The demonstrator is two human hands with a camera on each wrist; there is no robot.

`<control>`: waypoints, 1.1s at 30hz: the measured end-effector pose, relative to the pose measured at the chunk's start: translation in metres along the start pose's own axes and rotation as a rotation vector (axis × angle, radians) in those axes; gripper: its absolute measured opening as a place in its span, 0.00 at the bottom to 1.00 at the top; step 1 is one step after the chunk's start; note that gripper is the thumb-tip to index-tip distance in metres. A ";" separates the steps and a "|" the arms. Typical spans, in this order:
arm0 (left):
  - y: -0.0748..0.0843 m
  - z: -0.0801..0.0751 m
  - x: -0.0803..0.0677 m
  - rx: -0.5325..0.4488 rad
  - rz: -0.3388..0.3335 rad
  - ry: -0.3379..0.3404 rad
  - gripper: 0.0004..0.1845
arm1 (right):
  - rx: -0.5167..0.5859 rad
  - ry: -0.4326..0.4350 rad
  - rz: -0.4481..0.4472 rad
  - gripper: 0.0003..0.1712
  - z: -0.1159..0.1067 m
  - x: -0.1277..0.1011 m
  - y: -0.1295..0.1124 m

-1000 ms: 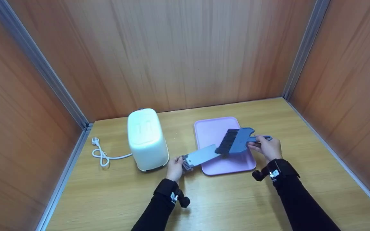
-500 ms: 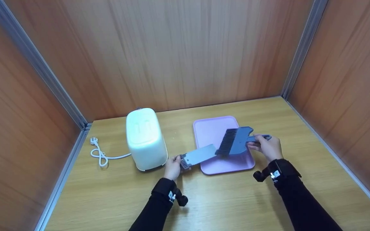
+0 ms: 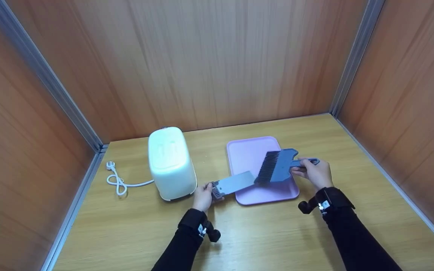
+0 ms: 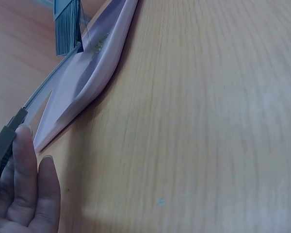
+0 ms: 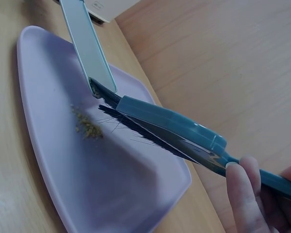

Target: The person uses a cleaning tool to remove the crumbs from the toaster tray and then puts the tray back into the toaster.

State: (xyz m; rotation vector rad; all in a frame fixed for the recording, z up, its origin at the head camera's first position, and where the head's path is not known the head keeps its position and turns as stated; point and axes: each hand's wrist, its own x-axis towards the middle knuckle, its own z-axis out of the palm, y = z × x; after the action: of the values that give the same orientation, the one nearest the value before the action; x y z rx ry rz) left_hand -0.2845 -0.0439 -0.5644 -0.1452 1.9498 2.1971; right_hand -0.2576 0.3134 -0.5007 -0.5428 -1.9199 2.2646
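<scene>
My left hand [image 3: 204, 195] grips the dark handle end of a flat grey crumb tray [image 3: 234, 183], [image 5: 87, 46], which slants out over the pink tray [image 3: 247, 154]. My right hand [image 3: 315, 173] holds the handle of a blue brush [image 3: 279, 165] with black bristles [image 5: 136, 128]. The bristles touch the crumb tray's far end above the pink tray. A small heap of brown crumbs [image 5: 87, 127] lies on the pink tray [image 5: 48, 121]. In the left wrist view, fingers [image 4: 26, 189] hold the crumb tray [image 4: 43, 92] beside the pink tray [image 4: 99, 63].
A white toaster [image 3: 171, 163] stands left of my left hand, its white cord and plug [image 3: 117, 180] coiled further left. Wooden walls enclose the wooden tabletop [image 3: 262, 237] on three sides.
Hardly anything moved. The brush and right hand shifted very slightly right along the crumb tray; the left hand holds still.
</scene>
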 end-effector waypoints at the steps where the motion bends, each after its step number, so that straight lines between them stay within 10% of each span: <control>1: 0.000 0.000 0.000 -0.010 -0.001 -0.002 0.24 | 0.008 -0.002 -0.003 0.25 0.000 0.000 0.000; 33: -0.006 -0.003 0.003 0.023 0.010 0.012 0.23 | 0.058 0.004 -0.052 0.25 0.019 -0.001 -0.006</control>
State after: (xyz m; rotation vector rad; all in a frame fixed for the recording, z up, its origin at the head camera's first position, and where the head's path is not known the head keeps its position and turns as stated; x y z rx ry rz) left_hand -0.2863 -0.0456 -0.5707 -0.1457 1.9853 2.1837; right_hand -0.2646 0.2967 -0.4919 -0.4839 -1.8375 2.2776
